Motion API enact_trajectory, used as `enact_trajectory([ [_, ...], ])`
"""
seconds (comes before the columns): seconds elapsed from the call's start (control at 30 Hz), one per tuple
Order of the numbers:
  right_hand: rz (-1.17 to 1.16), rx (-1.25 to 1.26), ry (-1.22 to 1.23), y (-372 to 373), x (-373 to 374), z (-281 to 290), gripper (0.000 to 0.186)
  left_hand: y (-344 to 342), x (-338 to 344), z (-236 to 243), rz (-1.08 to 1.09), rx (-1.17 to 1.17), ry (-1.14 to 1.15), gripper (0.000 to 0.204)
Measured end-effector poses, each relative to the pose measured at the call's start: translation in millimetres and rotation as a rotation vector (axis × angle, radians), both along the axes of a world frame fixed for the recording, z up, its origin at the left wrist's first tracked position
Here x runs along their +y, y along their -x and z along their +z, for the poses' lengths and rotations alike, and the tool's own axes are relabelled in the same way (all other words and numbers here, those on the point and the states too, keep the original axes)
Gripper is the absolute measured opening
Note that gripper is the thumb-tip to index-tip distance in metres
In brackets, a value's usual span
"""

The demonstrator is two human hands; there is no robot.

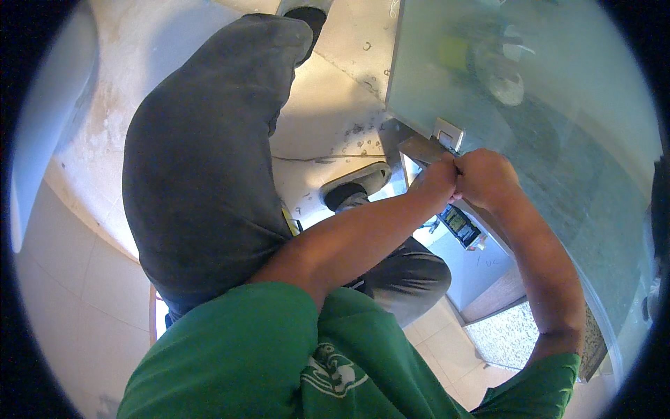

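My left hand (438,178) and my right hand (486,178) meet with curled fingers over a brown edge strip (417,150) beside the greenish frosted glass panel (544,160); what they grip is hidden. A pale rectangular switch plate (449,130) sits just above them, with small dark parts behind my knuckles. Below my hands, a dark open module with a green board (460,225) lies against a white surface (447,251) inside the opening.
My legs in dark trousers (202,160) are bent, one sandalled foot (356,183) on the stained tile floor (335,84). A pale curved surface (52,105) stands at far left. A speckled panel (499,335) is at lower right.
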State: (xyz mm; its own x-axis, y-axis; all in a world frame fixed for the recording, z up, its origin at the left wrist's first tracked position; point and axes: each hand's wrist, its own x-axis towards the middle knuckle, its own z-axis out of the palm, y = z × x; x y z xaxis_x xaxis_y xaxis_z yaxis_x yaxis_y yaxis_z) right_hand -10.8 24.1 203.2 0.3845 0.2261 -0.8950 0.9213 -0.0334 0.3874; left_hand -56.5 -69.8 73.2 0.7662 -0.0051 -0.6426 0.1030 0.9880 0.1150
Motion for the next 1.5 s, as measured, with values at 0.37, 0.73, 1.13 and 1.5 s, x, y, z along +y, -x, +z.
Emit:
enact_trajectory([
  [0.37,-0.056,-0.006,0.047,9.9,14.1,-10.7,0.036,13.0,5.0,-19.8,-0.053,-0.061,-0.303,0.016],
  [0.73,-0.048,0.04,0.06,10.7,13.7,-28.8,0.041,-0.5,-14.3,-50.3,0.116,-0.045,-0.154,0.033],
  [1.13,-0.059,0.024,-0.037,16.9,-0.5,-29.1,0.035,8.4,-34.5,-75.6,-0.044,-0.231,-0.729,0.026],
  [1.5,-0.061,0.018,-0.078,21.8,-4.6,-35.1,0.033,6.6,-31.8,-79.0,-0.043,-0.177,-0.597,0.021],
])
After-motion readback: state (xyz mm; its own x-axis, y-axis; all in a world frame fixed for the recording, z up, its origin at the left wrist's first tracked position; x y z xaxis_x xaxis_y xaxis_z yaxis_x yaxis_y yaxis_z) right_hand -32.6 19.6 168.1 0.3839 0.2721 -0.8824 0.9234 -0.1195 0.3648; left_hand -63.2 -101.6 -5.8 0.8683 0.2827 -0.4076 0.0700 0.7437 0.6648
